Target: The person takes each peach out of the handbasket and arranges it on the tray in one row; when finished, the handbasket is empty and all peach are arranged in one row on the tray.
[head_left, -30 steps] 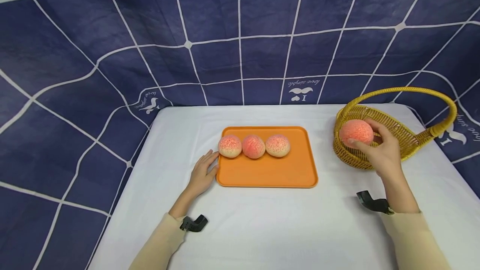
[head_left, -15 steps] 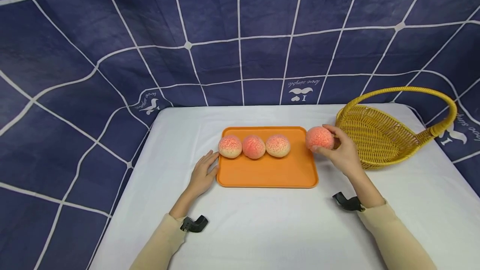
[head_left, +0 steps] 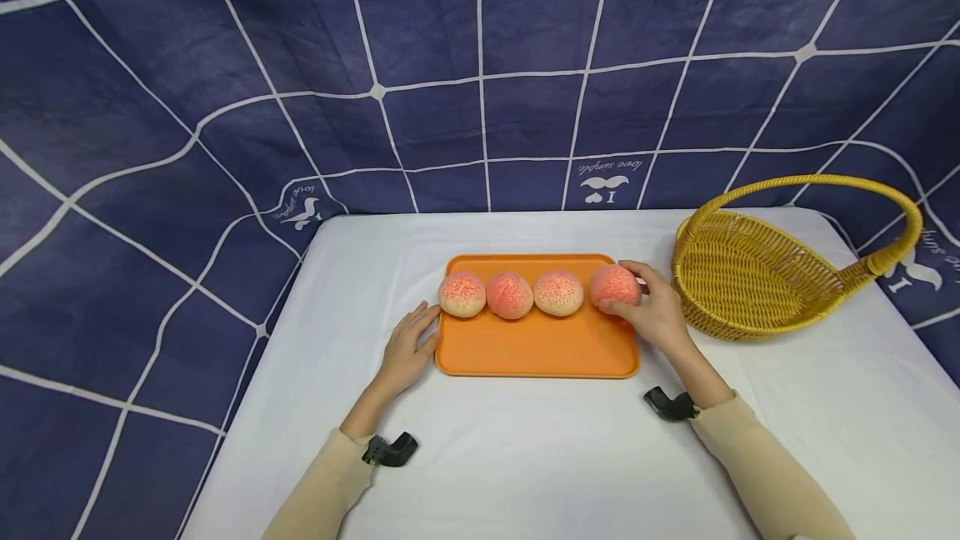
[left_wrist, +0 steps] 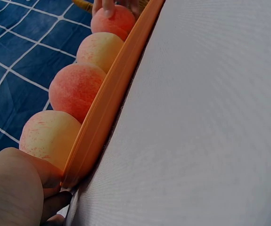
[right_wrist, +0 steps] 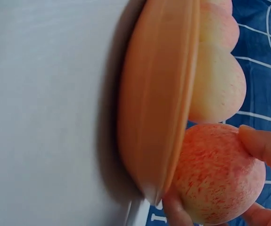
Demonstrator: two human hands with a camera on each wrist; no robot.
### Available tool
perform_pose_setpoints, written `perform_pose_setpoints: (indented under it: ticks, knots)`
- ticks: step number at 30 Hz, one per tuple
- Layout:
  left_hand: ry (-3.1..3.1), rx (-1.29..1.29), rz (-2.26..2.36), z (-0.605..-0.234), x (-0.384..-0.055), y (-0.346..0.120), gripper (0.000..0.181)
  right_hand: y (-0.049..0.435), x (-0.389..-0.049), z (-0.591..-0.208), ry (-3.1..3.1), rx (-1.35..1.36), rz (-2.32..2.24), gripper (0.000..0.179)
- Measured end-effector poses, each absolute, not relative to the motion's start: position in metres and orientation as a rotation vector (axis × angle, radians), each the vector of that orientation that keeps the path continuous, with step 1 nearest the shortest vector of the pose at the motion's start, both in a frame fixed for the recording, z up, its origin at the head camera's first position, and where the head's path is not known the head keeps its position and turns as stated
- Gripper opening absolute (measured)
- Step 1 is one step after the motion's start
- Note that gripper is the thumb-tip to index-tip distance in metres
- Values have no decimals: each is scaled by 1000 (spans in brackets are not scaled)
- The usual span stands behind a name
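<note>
Four would be counted as several peaches, lined up along an orange tray [head_left: 536, 352]. My right hand [head_left: 654, 308] grips the rightmost peach [head_left: 611, 286] at the tray's right end, thumb in front and fingers behind; the right wrist view shows this red-speckled peach [right_wrist: 220, 174] between thumb and fingers. To its left sit a pale peach [head_left: 558, 293], a redder peach [head_left: 510, 295] and another pale peach [head_left: 462, 294]. My left hand [head_left: 408, 348] lies at the tray's left edge, fingers fairly straight, touching the rim near the leftmost peach.
A yellow wicker basket [head_left: 750, 273] with a tall handle stands right of the tray, nothing seen inside it. A white cloth [head_left: 525, 457] covers the table. Behind and to the left hangs a dark blue curtain [head_left: 420, 132] with white grid lines.
My right hand has carried the peach leftward from over the basket to the tray's right end, beside the row. The left hand has stayed at the tray's left edge.
</note>
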State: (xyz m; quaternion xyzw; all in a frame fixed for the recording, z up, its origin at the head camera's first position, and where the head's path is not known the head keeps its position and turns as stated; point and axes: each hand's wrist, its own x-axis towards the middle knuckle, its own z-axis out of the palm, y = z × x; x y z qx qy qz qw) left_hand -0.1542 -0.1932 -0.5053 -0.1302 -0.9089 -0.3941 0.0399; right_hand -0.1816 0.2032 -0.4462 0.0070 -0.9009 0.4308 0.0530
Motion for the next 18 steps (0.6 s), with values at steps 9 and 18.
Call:
perform_pose_setpoints:
  ticks: [9, 18]
  knots:
    - [-2772, -412, -1191, -505, -153, -192, 48, 198, -184, -450, -2745, 49, 1277, 72]
    - [-2771, -413, -1187, -506, -154, -192, 48, 196, -183, -455, -2779, 57, 1240, 72]
